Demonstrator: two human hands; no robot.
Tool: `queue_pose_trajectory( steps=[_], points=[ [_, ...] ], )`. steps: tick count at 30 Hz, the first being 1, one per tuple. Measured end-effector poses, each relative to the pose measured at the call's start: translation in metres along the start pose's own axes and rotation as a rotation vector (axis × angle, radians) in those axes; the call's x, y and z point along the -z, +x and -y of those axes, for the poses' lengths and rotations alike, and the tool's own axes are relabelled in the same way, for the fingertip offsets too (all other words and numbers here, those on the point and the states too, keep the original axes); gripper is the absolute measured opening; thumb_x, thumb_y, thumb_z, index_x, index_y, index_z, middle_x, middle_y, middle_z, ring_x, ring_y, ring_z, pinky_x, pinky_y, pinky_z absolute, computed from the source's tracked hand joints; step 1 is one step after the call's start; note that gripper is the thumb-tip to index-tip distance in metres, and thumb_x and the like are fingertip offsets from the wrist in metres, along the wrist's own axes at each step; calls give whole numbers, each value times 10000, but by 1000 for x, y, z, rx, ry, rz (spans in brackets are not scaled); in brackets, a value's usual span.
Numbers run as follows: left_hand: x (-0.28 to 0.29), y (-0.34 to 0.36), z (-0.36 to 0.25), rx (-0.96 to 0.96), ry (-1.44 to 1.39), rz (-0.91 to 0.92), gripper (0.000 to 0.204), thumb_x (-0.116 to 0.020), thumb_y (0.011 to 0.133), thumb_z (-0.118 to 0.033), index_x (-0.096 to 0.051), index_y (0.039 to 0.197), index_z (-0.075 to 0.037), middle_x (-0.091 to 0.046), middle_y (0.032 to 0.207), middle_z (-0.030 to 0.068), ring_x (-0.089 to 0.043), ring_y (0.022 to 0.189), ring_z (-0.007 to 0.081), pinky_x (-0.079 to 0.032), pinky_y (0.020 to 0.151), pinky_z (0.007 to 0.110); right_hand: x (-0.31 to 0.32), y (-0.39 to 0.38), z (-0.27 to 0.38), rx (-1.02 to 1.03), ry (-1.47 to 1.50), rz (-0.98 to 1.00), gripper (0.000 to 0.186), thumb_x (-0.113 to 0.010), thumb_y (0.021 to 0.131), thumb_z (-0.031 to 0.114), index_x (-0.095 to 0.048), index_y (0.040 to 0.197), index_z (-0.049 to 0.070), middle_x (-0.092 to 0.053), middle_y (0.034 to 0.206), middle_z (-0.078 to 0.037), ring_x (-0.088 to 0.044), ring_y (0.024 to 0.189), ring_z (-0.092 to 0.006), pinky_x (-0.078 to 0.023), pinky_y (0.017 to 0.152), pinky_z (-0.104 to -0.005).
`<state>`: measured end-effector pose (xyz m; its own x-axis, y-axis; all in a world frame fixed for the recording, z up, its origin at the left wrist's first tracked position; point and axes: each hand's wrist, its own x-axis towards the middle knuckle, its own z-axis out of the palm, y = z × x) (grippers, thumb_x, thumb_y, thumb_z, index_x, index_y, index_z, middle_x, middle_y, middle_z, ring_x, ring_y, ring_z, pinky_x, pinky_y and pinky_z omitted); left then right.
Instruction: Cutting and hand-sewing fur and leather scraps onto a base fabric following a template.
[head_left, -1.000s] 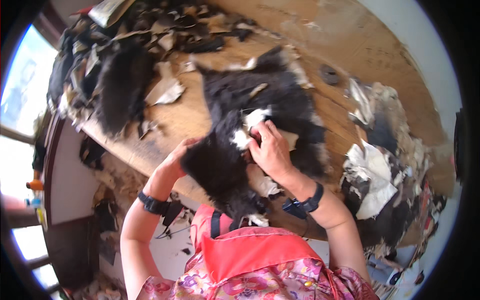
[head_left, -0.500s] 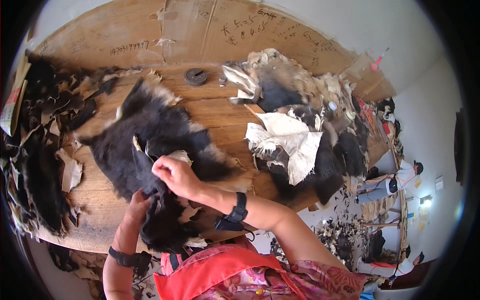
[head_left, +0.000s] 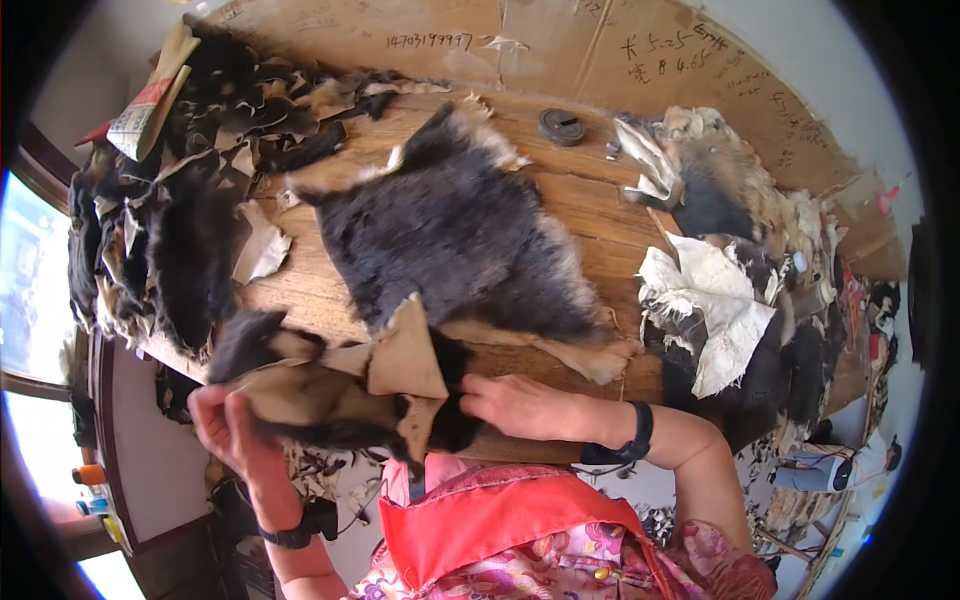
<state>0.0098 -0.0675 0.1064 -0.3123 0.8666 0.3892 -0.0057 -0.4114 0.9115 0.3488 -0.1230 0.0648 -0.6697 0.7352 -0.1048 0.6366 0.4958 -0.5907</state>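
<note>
A large dark grey fur pelt (head_left: 470,240) lies spread on the wooden table (head_left: 590,200). Its near edge is folded up, showing the tan leather underside (head_left: 405,355). My left hand (head_left: 230,425) grips the folded near-left part of the pelt at the table's front edge. On the pelt's near edge, just right of the fold, rests my right hand (head_left: 515,405) with its fingers curled on the fur. Both wrists wear dark bands.
A heap of dark fur scraps and pale leather offcuts (head_left: 190,200) fills the left of the table. Another pile of pelts with a white skin (head_left: 720,300) lies at the right. A small round dark disc (head_left: 561,126) sits at the back. A cardboard sheet (head_left: 450,40) stands behind.
The view has swung back to the left. Both hands have dropped to the pelt's near edge, which is now folded over with its tan underside showing.
</note>
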Motion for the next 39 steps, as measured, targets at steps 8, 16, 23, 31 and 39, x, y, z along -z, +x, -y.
queue_pose_trajectory(
  steps=[8, 16, 23, 31, 39],
  points=[
    [88, 52, -86, -368, 452, -582, 51, -580, 970, -100, -565, 958, -53, -584, 964, 38, -566, 850, 164, -525, 780, 330, 31, 70, 41, 505, 179, -504, 108, -584, 831, 68, -567, 916, 4, -515, 1182, -168, -471, 1263, -353, -437, 1000, -433],
    [86, 125, -91, -594, 687, -703, 200, -612, 954, -144, -588, 1041, 35, -651, 999, 132, -644, 932, 210, -544, 804, 302, 43, 99, 98, 793, 616, -241, 68, -530, 934, 35, -485, 946, -14, -573, 1116, -162, -608, 1068, -300, -397, 1093, -503],
    [9, 221, 27, -402, 939, 342, 239, -602, 898, -37, -676, 1123, -73, -679, 1105, 59, -648, 942, 160, -518, 837, 310, -5, 106, 51, -72, 772, -202, 85, -480, 998, 86, -507, 1052, 26, -613, 774, -128, -660, 637, -199, -511, 581, -357],
    [-3, 166, 153, 4, 994, 605, 424, -758, 762, -102, -640, 1168, -59, -677, 1042, 120, -659, 840, 219, -525, 769, 325, -55, 104, 10, -543, 512, -472, 197, -575, 954, 219, -582, 981, 24, -658, 753, -228, -670, 752, -406, -511, 638, -473],
    [29, 136, 176, -88, 852, 564, 88, -682, 787, 15, -645, 866, 7, -612, 816, 139, -631, 706, 282, -494, 654, 362, -55, 113, 34, -346, 274, -532, 237, -698, 793, 199, -592, 884, 8, -616, 664, -202, -641, 617, -392, -503, 533, -453]
  ],
)
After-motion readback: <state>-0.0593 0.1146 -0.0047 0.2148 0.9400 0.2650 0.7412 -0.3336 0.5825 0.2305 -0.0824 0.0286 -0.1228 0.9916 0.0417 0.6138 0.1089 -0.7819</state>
